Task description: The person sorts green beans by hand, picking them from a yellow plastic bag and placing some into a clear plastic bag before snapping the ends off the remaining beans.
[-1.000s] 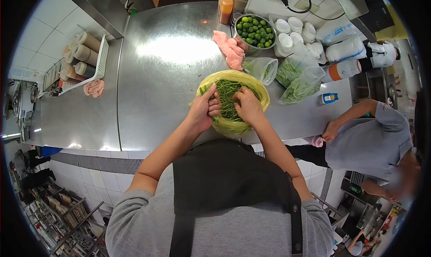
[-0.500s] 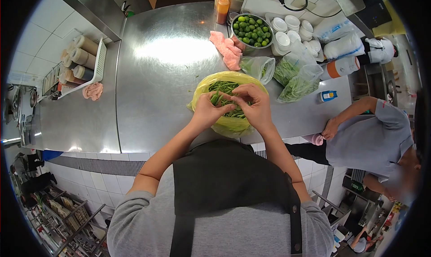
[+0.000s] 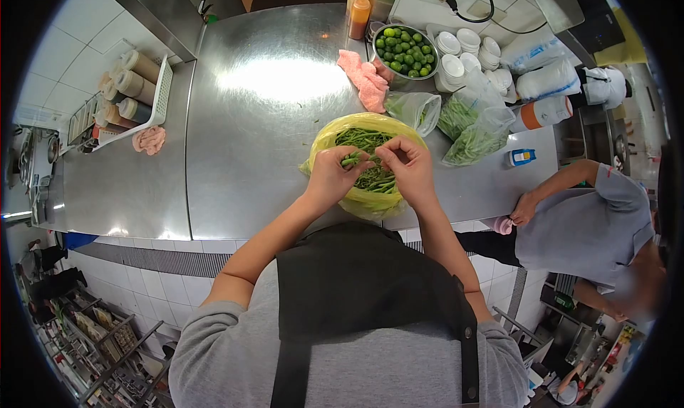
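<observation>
A yellow plastic bag (image 3: pixel 372 207) full of green beans (image 3: pixel 358 135) stands with its mouth wide at the counter's front edge. Over the bag, my left hand (image 3: pixel 333 174) is closed round a few green beans, whose ends show between thumb and fingers. Just to its right, my right hand (image 3: pixel 412 171) pinches with thumb and forefinger. Anything in that pinch is too small to make out. The fingertips of both hands are close but apart.
On the steel counter (image 3: pixel 249 144) are a pink cloth (image 3: pixel 365 80), a bowl of limes (image 3: pixel 405 51), clear bags of greens (image 3: pixel 479 134), stacked white cups (image 3: pixel 451 70) and sauce bottles (image 3: pixel 360 18). A bottle rack (image 3: pixel 158 98) stands left. A co-worker (image 3: pixel 577 219) stands at right.
My right hand has drawn slightly away from my left, widening the gap between the fingertips. My left hand keeps its beans. The whole view has shifted slightly.
</observation>
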A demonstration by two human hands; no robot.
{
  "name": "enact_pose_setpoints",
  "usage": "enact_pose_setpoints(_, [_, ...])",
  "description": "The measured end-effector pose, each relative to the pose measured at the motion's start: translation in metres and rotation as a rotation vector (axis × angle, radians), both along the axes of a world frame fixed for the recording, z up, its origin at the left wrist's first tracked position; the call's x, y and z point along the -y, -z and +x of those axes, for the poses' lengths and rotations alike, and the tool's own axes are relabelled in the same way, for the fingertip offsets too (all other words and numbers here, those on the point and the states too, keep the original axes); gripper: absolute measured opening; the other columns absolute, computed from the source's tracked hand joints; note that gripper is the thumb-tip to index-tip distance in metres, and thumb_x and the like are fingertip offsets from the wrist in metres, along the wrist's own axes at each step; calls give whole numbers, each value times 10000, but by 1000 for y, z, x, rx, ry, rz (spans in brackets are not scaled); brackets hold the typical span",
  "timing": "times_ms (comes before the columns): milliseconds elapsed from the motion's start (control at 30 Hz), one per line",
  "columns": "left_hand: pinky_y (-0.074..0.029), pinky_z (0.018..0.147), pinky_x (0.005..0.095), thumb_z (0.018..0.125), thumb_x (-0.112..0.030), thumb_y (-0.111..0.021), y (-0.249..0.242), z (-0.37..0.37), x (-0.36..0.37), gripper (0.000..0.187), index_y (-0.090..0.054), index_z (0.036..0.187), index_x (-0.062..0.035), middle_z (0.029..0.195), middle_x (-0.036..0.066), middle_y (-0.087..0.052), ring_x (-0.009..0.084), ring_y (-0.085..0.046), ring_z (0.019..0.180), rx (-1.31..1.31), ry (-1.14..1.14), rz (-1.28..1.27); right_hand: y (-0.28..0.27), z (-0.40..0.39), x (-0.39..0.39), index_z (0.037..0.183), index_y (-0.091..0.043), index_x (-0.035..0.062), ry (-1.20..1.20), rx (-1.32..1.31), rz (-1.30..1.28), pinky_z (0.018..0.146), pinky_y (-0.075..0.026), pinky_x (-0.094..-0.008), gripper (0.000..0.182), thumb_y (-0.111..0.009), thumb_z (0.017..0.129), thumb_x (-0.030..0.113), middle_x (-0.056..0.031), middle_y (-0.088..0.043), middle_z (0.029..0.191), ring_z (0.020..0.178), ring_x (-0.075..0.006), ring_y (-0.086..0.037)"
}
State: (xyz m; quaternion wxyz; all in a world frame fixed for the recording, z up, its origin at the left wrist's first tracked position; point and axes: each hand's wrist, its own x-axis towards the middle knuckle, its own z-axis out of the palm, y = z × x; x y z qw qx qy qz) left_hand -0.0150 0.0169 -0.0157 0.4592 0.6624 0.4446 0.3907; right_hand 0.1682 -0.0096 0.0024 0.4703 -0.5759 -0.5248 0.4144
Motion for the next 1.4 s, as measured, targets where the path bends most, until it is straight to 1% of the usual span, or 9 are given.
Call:
enact_pose_setpoints(67, [-448,555,246,819,-78,-814,-1,1,1,104,-745,867,-16,683,7,-655,51,-530,612,6,-12,-15,4,4,2,935,-715,14,-70,-604,-291,690,-484,-263,92,-722,898,98,-11,-667,882,758,-102,-606])
enact_pose_setpoints(100, [-448,555,246,819,-78,-814,-1,1,0,104,-745,867,-16,683,7,-655,51,-530,612,7,-12,-16,6,4,2,935,-715,14,-71,-603,-292,690,-484,-263,92,-722,898,98,-11,-667,882,758,-102,-606])
enact_pose_setpoints(300, [-350,471,205,868,-107,-792,-12,-6,-12,115,-709,887,-29,645,-39,-575,23,-472,543,438,-218,-426,16,-5,6,1182,-665,7,-61,-137,-69,783,-535,-265,321,-741,872,37,-43,-680,1060,829,-120,-634])
enact_pose_setpoints(367, [-263,433,204,898,-92,-759,-10,-12,-20,109,-664,934,-52,625,-75,-477,8,-371,492,788,-232,-671,12,-7,10,1264,-619,0,-326,18,-137,812,-538,-269,441,-764,852,57,-53,-665,1130,863,-126,-634])
enact_pose_setpoints(633, [-238,436,215,903,-104,-759,-11,-15,-23,143,-644,962,-42,617,-98,-444,11,-327,479,819,-324,-646,-10,-33,12,921,-673,-12,-96,215,147,713,-497,-343,139,-734,874,104,-111,-650,866,783,-234,-647])
enact_pose_setpoints(800, [-238,447,215,968,-204,-683,-13,-9,-10,153,-624,927,-70,627,-104,-397,23,-308,490,764,-122,-775,-25,-26,14,901,-658,-6,-627,38,145,727,-488,-368,80,-699,882,61,-104,-640,856,790,-271,-621])
enact_pose_setpoints(933, [-234,449,225,1008,-286,-616,7,-12,-15,233,-551,868,-112,635,-91,-363,32,-307,514,870,-129,-845,-17,-15,15,930,-678,-7,-742,164,-61,758,-492,-379,90,-703,864,48,-112,-634,877,817,-279,-626])
enact_pose_setpoints(1200, [-301,464,239,1041,-387,-557,-8,-3,-9,368,-484,812,-108,636,-48,-394,67,-352,527,795,-185,-897,42,22,-6,1029,-722,-2,-36,750,22,816,-505,-420,198,-660,841,-4,-156,-631,942,912,-349,-644])
enact_pose_setpoints(1400, [-301,462,226,1028,-398,-579,12,-4,-8,354,-547,862,-87,639,-48,-442,50,-405,532,798,-46,-880,50,7,-21,1002,-701,6,21,898,-17,813,-507,-425,155,-649,857,11,-156,-642,988,903,-364,-633])
